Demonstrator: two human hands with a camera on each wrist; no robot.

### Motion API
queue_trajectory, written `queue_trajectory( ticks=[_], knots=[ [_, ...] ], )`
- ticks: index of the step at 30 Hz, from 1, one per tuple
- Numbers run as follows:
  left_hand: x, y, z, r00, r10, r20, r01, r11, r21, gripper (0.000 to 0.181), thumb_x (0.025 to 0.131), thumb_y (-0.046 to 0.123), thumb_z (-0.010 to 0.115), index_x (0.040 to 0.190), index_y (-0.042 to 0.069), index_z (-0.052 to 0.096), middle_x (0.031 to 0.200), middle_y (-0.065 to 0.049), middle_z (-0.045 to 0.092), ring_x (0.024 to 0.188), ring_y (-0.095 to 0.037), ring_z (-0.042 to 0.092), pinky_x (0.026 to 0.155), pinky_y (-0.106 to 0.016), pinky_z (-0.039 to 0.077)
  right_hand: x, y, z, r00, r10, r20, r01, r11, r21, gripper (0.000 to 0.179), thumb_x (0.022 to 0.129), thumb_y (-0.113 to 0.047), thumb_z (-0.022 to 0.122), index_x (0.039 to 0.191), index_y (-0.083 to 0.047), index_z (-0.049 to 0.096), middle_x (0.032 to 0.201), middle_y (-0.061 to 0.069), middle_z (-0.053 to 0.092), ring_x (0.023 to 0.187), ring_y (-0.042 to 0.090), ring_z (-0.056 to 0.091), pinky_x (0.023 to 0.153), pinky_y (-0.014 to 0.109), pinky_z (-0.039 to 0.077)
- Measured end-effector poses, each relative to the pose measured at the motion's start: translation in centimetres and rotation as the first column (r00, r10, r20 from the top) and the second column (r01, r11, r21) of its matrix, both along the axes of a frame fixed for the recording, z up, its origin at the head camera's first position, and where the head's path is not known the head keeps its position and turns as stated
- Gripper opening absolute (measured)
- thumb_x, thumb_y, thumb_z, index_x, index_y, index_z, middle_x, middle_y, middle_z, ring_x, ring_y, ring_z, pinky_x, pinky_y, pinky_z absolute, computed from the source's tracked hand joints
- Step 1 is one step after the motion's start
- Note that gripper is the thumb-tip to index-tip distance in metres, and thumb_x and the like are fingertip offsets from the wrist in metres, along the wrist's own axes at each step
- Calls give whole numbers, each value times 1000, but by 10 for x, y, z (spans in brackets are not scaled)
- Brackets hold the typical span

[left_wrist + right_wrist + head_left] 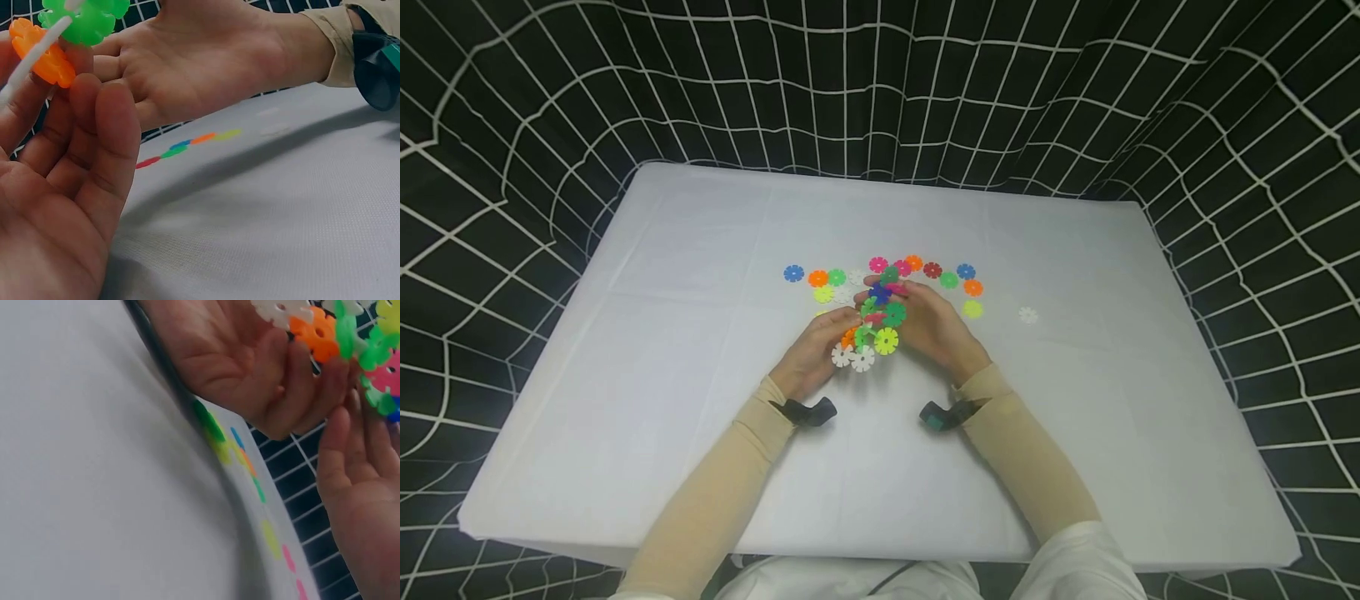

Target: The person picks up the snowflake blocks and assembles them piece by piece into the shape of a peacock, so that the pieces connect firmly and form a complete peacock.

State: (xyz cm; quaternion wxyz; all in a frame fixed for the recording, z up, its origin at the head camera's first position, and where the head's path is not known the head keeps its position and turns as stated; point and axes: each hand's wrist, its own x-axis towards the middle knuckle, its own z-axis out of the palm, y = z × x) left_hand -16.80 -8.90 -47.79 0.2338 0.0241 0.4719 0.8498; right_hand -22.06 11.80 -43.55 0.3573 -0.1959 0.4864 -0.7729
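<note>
Between both hands, raised over the white table, is a cluster of interlocked notched plastic discs [894, 314] in green, white, orange, yellow, pink and blue. The left hand [811, 354] holds its lower left side, with fingertips by an orange disc [42, 53] in the left wrist view. Beside it in that view is a green disc [84, 19]. On the other side, the right hand [942, 329] holds the cluster's upper part, its fingers partly hidden behind the discs. The right wrist view shows both hands' fingertips meeting under the cluster, near its orange disc [315, 334].
Loose notched discs lie on the white table [700, 333] beyond the hands, including a blue one [793, 273] at left and a yellow one [973, 309] at right. A lone white disc [1028, 315] lies farther right. Dark netted curtains [880, 92] surround the table's back and sides.
</note>
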Motion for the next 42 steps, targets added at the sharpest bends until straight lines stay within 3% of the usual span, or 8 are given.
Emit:
queue_trajectory(
  ticks=[7, 14, 20, 30, 36, 42],
  knots=[
    [0, 0, 0, 1000, -25, 5, 25, 1000, 15, 16, 105, 19, 49, 109, 16, 65, 102, 5, 71, 88, -7, 66, 74, -21, 56, 4, -5, 0, 997, -67, 37, 67, 998, -10, 59, 102, -42, 48, 146, -3, 45, 133, 9, 62, 127, 20, 59, 109, 35, 50],
    [1, 1, 0, 1000, -19, 13, 19, 1000, 6, 17, 105, 18, 49, 107, 16, 66, 101, 6, 70, 88, -8, 65, 74, -21, 55, 6, -6, 0, 994, -100, 47, 99, 995, 7, 54, 106, -35, 33, 147, -1, 43, 132, 11, 61, 125, 20, 60, 107, 33, 52],
    [0, 1, -1, 1000, -25, 4, 25, 1000, 6, 18, 105, 17, 49, 104, 16, 68, 100, 5, 70, 88, -8, 65, 74, -21, 55, 5, -8, 1, 989, -135, 58, 134, 991, 17, 54, 107, -37, 29, 142, 0, 46, 127, 10, 62, 121, 22, 60, 107, 34, 52],
    [1, 0, -1, 999, -27, -19, 27, 1000, -6, 21, 105, 17, 50, 102, 18, 71, 99, 6, 71, 88, -8, 65, 75, -21, 55, 9, -14, 5, 992, -123, -20, 124, 992, 32, 56, 106, -32, 19, 138, 0, 52, 119, 6, 62, 112, 19, 59, 103, 32, 53],
    [1, 0, 0, 999, -28, -19, 27, 999, -22, 23, 105, 17, 49, 102, 19, 71, 99, 6, 72, 86, -8, 65, 74, -21, 54, 12, -15, 6, 988, -151, -30, 153, 984, 92, 57, 106, -37, 28, 142, 1, 48, 117, 8, 60, 110, 18, 61, 99, 29, 56],
    [0, 2, -1, 1000, -17, -11, 16, 999, -28, 23, 105, 16, 48, 100, 19, 70, 97, 7, 71, 85, -8, 64, 73, -20, 54, 8, -12, 2, 990, -135, -37, 138, 989, 62, 57, 107, -43, 31, 141, -2, 52, 119, 8, 61, 115, 22, 60, 102, 32, 55]
  ],
)
